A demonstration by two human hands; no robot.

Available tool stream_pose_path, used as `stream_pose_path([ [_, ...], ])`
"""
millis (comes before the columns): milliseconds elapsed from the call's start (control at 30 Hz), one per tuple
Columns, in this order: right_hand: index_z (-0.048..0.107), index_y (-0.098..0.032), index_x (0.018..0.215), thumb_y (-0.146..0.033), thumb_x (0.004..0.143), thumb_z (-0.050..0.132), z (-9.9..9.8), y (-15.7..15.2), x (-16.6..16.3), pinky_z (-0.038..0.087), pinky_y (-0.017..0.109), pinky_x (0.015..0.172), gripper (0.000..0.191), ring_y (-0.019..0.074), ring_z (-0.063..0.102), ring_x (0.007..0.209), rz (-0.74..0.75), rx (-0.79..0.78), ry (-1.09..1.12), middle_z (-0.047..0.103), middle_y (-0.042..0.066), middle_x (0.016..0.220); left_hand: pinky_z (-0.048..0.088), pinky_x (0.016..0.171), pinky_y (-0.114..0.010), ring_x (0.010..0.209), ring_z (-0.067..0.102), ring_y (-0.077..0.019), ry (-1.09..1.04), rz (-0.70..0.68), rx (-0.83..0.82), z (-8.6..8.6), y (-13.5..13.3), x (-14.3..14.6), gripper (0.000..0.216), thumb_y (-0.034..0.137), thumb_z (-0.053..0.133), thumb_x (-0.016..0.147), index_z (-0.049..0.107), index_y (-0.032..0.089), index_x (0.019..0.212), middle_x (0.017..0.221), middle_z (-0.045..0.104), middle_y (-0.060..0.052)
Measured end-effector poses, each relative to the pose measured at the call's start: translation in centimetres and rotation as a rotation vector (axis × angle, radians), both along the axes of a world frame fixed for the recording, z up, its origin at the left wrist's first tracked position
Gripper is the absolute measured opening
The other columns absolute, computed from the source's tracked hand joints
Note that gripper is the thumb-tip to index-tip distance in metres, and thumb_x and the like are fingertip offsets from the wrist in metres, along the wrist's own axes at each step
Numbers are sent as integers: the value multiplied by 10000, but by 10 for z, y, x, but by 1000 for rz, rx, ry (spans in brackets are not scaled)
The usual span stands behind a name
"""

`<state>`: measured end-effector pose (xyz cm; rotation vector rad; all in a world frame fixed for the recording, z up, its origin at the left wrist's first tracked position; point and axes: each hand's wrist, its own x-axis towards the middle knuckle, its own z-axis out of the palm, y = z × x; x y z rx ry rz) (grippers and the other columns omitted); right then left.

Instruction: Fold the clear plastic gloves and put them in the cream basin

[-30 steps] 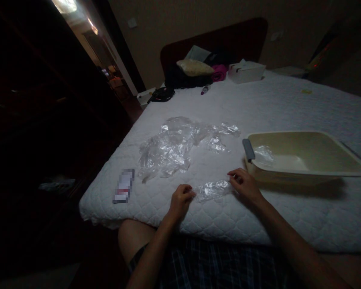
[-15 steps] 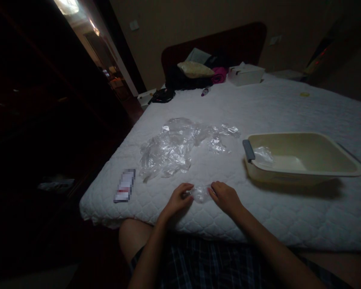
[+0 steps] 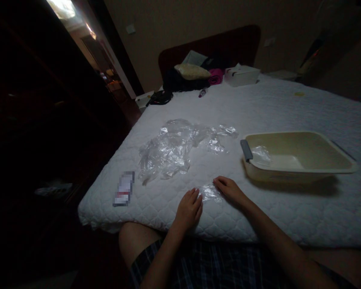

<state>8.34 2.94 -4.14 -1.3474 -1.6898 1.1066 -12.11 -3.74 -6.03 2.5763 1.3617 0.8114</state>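
Observation:
A small folded piece of clear plastic film lies on the white quilted bed near its front edge. My left hand rests flat beside it, fingers stretched out and touching its left side. My right hand lies on its right side with the fingers pressed down on the film. A loose heap of clear plastic pieces is spread on the bed beyond my hands. A cream plastic basin with a grey handle stands to the right, and a clear plastic piece lies inside its left corner.
A small dark card-like packet lies at the bed's front left corner. At the headboard end are a pillow, dark and pink clothes, a white box and a small pen-like item. Left of the bed the room is dark.
The stretched strip of film has been folded into a small packet. My hands came together, then my left hand opened flat while my right hand stayed on the folded film.

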Motion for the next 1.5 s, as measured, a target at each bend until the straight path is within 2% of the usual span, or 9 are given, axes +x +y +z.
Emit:
stream_pose_path([
  [133, 557, -146, 730, -428, 737, 505, -8, 18, 8, 324, 201, 399, 286, 80, 438, 408, -143, -348, 297, 504, -38, 512, 370, 986, -499, 1238, 376, -258, -74, 0, -1, -6, -1, -4, 393, 165, 466, 816, 495, 206, 1205, 1252, 509, -108],
  [233, 552, -146, 725, -435, 688, 567, -11, 20, 11, 349, 198, 399, 292, 74, 450, 404, -184, -376, 398, 531, -25, 531, 366, 991, -503, 1278, 309, -258, -141, -7, -22, -8, -1, -7, 383, 152, 486, 805, 518, 221, 1181, 1254, 511, -88],
  [433, 543, -175, 781, -467, 698, 589, -1, 5, 12, 402, 231, 465, 307, 111, 503, 505, -232, -61, 347, 545, -14, 607, 359, 992, -491, 1256, 343, -252, -415, 63, -81, -17, 0, -12, 302, 171, 551, 768, 593, 232, 1060, 1360, 372, -92],
  [533, 567, -177, 769, -409, 757, 551, 13, -8, 14, 426, 249, 544, 233, 130, 530, 574, -180, 176, 54, 575, 15, 658, 379, 976, -458, 1208, 403, -229, -595, 114, -135, -17, 2, -14, 287, 181, 538, 776, 584, 226, 1056, 1279, 450, -97],
  [667, 582, -182, 926, -323, 811, 504, 28, -34, 7, 446, 260, 615, 198, 147, 564, 680, 108, 457, -382, 610, 53, 811, 428, 912, -411, 1090, 498, -214, -790, 198, -211, -14, 4, -17, 204, 220, 490, 809, 590, 193, 985, 1139, 531, -103],
  [733, 562, -185, 1007, -270, 826, 486, 28, -45, -2, 454, 269, 644, 214, 166, 579, 776, 226, 582, -584, 612, 75, 920, 434, 896, -394, 1039, 522, -208, -831, 216, -214, -13, 5, -19, 170, 243, 486, 813, 594, 178, 926, 1070, 553, -99],
  [867, 580, -149, 981, -73, 798, 467, 16, -55, -22, 436, 286, 567, 228, 196, 580, 724, 261, 766, -934, 629, 89, 832, 432, 891, -378, 1021, 521, -206, -839, 204, -223, -14, 4, -20, 167, 267, 490, 811, 587, 176, 912, 1045, 549, -96],
  [1167, 592, -135, 988, -4, 775, 449, 8, -48, -24, 381, 314, 575, 288, 192, 551, 670, 191, 924, -1028, 630, 86, 800, 460, 860, -372, 1072, 503, -226, -873, 203, -230, -16, 0, -19, 241, 341, 486, 807, 571, 182, 967, 1180, 455, -113],
  [1500, 609, -147, 915, -36, 782, 479, 2, -41, -24, 378, 303, 605, 217, 184, 555, 680, 176, 926, -1030, 642, 71, 816, 433, 911, -362, 1004, 540, -184, -800, 224, -345, -12, 3, -14, 249, 219, 508, 784, 556, 180, 1025, 1047, 575, -78],
])
